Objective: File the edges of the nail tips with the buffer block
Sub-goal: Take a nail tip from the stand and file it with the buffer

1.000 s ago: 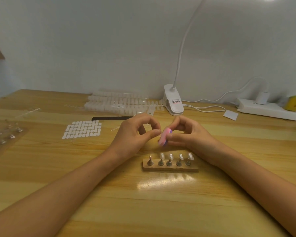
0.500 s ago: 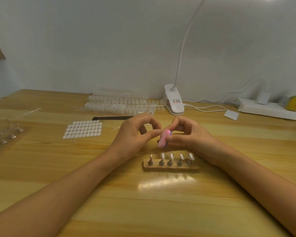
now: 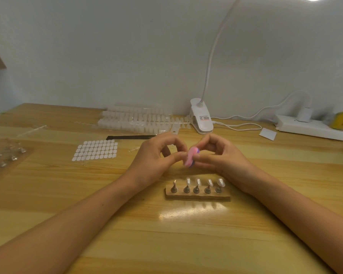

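Buffer [image 3: 191,158], held just behind the stand [image 3: 197,195], looks light and spongy; probably best gripped by its edges, grit face free; right hand [image 3: 222,157] pinches it; left hand [image 3: 154,160] pinches thumb to forefinger against it, any tip there unseen.
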Demonstrator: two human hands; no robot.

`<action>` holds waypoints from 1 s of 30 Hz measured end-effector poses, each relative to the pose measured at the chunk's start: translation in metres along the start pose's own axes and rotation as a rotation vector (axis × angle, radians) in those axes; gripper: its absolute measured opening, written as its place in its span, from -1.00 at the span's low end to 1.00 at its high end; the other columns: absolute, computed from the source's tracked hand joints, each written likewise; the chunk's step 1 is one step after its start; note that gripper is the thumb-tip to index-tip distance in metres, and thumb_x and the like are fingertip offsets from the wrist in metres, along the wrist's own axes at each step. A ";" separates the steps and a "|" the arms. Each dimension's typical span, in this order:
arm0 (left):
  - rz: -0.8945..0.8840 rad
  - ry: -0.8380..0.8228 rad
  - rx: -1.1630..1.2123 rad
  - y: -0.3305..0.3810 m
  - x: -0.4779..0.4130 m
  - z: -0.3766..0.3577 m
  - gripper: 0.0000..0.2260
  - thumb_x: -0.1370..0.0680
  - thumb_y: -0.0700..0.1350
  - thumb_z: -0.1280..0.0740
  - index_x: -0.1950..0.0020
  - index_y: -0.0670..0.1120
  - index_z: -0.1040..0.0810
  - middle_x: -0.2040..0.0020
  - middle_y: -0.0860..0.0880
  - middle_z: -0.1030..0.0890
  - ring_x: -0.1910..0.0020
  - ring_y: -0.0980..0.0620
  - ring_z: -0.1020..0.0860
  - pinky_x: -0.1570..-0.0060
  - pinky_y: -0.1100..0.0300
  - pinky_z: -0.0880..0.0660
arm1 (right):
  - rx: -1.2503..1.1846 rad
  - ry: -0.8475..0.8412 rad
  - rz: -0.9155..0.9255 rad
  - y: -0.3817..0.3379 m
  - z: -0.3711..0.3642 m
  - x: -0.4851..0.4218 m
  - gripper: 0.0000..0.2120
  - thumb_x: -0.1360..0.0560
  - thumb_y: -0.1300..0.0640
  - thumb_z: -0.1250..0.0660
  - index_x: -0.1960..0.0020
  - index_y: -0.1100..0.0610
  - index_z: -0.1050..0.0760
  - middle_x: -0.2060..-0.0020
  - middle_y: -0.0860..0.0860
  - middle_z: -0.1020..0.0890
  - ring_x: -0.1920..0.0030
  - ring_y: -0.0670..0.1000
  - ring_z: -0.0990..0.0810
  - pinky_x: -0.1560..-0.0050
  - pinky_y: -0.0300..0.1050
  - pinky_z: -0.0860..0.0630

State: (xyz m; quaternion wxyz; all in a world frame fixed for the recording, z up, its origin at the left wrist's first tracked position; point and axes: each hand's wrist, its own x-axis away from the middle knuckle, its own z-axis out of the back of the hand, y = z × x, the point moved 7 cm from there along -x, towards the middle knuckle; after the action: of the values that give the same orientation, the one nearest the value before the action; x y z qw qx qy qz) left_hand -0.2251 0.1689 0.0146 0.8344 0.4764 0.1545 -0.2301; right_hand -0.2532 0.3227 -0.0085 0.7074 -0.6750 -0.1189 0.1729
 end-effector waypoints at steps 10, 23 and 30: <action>0.009 0.020 0.003 -0.001 0.000 0.001 -0.91 -0.49 -0.10 -0.43 0.16 0.09 -0.59 0.13 0.19 -0.59 0.22 0.23 -0.48 0.22 0.43 -0.41 | -0.050 0.044 0.011 0.001 0.005 0.001 -0.71 -0.38 0.23 -0.49 -0.03 0.24 -0.47 -0.03 0.23 -0.67 -0.02 0.19 -0.71 -0.05 0.01 -0.66; 0.020 0.024 0.008 -0.001 0.000 0.001 -0.94 -0.49 -0.11 -0.43 0.15 0.04 -0.60 0.15 0.14 -0.58 0.20 0.13 -0.47 0.21 0.38 -0.42 | -0.055 0.064 0.026 -0.001 0.005 0.002 -0.72 -0.38 0.23 -0.47 -0.02 0.24 -0.46 -0.10 0.26 -0.64 -0.01 0.17 -0.71 -0.01 -0.03 -0.66; 0.026 0.038 0.004 -0.004 0.000 0.002 -0.94 -0.50 -0.11 -0.43 0.14 0.04 -0.60 0.14 0.14 -0.59 0.20 0.14 -0.48 0.21 0.38 -0.43 | -0.021 0.045 0.008 0.001 0.004 0.001 -0.74 -0.40 0.26 -0.47 -0.02 0.24 -0.46 -0.07 0.25 -0.65 -0.02 0.19 -0.71 -0.03 -0.01 -0.66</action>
State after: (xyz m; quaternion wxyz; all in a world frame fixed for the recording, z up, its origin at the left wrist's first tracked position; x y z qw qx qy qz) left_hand -0.2270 0.1653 0.0126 0.8332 0.4844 0.1636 -0.2105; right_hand -0.2541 0.3265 -0.0092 0.7022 -0.6864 -0.1022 0.1592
